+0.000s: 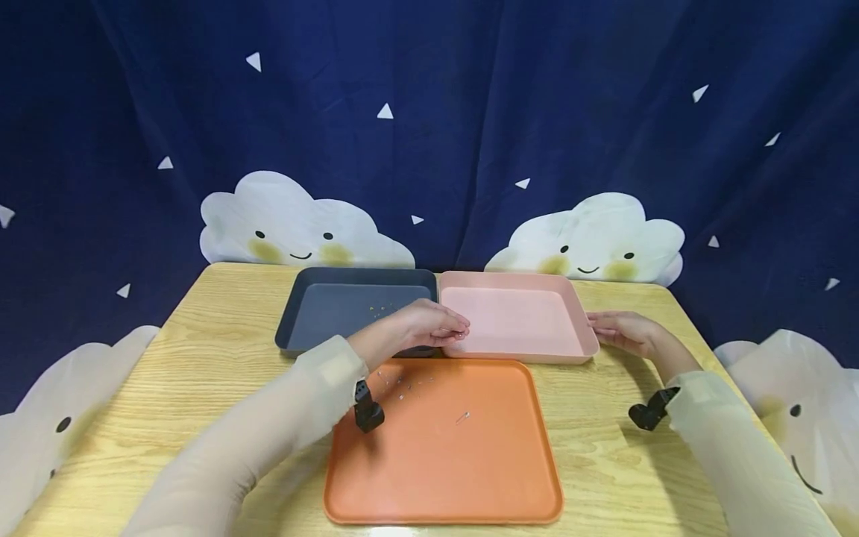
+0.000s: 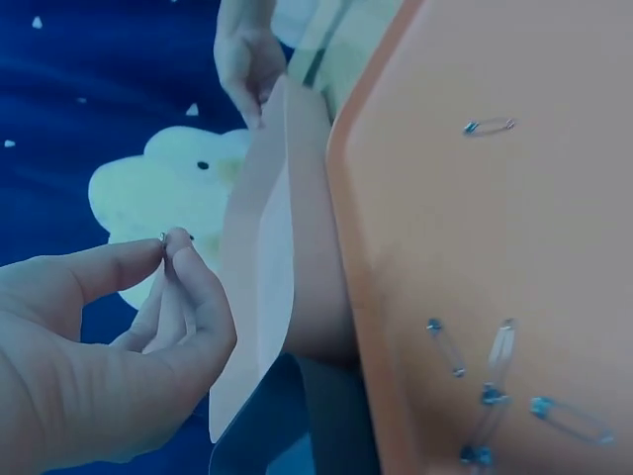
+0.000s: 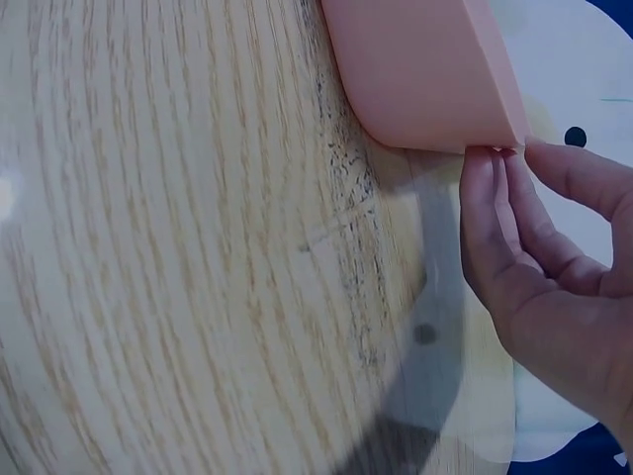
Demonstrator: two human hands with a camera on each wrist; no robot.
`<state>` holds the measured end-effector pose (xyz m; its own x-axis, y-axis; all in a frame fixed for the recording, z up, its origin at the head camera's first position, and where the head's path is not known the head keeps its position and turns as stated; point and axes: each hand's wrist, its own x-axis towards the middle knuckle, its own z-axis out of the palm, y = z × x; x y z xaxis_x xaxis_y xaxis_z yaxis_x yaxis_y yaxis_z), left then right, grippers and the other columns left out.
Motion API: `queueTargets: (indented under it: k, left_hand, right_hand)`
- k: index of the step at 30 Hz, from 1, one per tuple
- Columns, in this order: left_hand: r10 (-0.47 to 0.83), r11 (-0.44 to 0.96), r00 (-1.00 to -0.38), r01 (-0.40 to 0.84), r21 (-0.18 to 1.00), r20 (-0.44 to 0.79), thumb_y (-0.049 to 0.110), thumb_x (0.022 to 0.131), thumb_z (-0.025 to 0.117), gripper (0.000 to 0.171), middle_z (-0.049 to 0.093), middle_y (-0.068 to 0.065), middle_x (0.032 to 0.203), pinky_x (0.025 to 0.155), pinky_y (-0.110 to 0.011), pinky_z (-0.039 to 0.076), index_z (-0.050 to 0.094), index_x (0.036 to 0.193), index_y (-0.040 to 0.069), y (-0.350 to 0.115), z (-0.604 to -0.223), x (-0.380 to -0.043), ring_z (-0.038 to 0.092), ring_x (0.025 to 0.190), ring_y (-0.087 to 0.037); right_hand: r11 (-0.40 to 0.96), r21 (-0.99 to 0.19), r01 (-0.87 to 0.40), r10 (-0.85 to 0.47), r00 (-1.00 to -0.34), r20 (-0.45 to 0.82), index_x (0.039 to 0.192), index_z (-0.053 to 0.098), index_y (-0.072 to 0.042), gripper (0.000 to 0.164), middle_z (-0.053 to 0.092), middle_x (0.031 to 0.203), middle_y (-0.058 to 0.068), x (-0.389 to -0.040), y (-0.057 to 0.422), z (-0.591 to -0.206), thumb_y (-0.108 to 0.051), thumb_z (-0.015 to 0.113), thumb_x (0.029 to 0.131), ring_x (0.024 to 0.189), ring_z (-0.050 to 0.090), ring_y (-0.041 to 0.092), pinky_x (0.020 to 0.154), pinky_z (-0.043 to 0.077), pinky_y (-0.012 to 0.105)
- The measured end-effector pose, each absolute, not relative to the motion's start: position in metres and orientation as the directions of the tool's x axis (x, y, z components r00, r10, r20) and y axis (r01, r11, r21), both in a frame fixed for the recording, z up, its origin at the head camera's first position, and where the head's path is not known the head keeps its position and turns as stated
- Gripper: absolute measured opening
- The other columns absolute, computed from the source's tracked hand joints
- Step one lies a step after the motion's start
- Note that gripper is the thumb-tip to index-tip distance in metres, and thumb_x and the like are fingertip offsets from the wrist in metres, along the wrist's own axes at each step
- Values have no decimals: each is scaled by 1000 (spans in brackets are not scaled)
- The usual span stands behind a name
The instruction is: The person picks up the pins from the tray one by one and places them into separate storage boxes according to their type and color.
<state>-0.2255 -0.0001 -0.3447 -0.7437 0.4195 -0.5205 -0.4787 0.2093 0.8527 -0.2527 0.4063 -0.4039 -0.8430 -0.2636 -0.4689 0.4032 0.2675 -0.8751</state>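
Note:
Over the left side of the pink tray (image 1: 510,353), my left hand (image 1: 429,325) pinches a tiny metal piece that looks like a safety pin (image 2: 163,237) between thumb and forefinger; most of it is hidden. At the tray's far right wall, my right hand (image 1: 624,333) holds the rim, thumb and fingertips meeting at the edge in the right wrist view. Several safety pins (image 2: 574,420) lie on the orange tray (image 1: 456,477), bunched toward its upper left. Another safety pin (image 1: 464,418) sits alone near its middle.
A dark grey tray (image 1: 322,321) stands left of the pink one, with several tiny gold-coloured pieces (image 1: 382,307) inside. All three trays rest on a wooden table (image 1: 221,358). A dark blue curtain (image 1: 443,134) with cloud prints hangs behind the table.

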Motion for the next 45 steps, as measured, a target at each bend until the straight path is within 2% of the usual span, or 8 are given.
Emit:
queueTargets:
  k: [5,14,25,29,31,37,41,45]
  left_hand:
    - [359,254,-763,-474,843,-537,1,89,62,33,64,0,70,70,-17,55,62,121,-7,11,-349,-246,59,61,-5]
    - [334,374,-735,-471,799,-590,-1,91,59,34,60,-3,72,106,-31,49,59,124,-7,29,-353,-282,55,63,-9]
    - [220,665,-832,-254,702,-509,0,82,69,14,50,-3,63,93,-30,57,62,92,-5,50,-339,-293,53,64,-13]
    - [193,772,-841,-187,608,-505,9,83,72,15,49,0,61,69,-17,53,65,92,-1,60,-340,-293,53,65,-13]
    - [202,785,-839,-170,596,-506,12,86,69,14,49,-1,62,63,-18,46,67,92,0,64,-342,-292,56,69,-15]
    - [202,695,-847,-229,682,-491,11,89,64,11,54,-3,63,91,-26,56,65,86,0,68,-349,-291,69,91,-24]
    - [192,635,-863,-254,729,-468,7,87,64,11,50,-2,63,93,-30,57,60,78,2,69,-353,-290,63,76,-21]
    - [238,540,-852,-282,793,-466,4,88,63,7,60,-7,76,95,-32,56,64,88,-2,66,-353,-284,63,80,-21]
  right_hand:
    - [270,-875,401,-268,-842,-468,146,7,17,67,66,94,-19,-252,408,-407,-8,47,100,91,63,-5,84,55,13]
    - [301,-868,395,-256,-843,-473,145,10,19,67,66,93,-18,-253,406,-402,-9,49,99,91,64,-4,84,55,15]
    - [336,-859,387,-240,-847,-475,145,12,19,66,64,92,-20,-253,403,-396,-10,50,99,91,63,-6,84,55,14]
    - [350,-856,381,-227,-852,-472,145,14,18,66,64,91,-21,-252,403,-397,-11,51,99,90,62,-7,84,54,13]
    - [359,-856,372,-223,-856,-465,145,15,19,66,64,91,-21,-252,403,-398,-11,51,98,90,62,-7,84,54,13]
    - [365,-859,361,-212,-866,-454,144,18,19,65,64,91,-19,-250,400,-397,-10,53,97,89,63,-6,83,55,14]
    - [345,-863,369,-203,-868,-453,143,18,20,64,65,90,-18,-249,400,-395,-8,53,97,89,63,-5,83,55,14]
    - [344,-862,371,-203,-867,-455,143,18,20,64,65,90,-18,-247,401,-394,-8,52,97,89,63,-4,83,55,14]
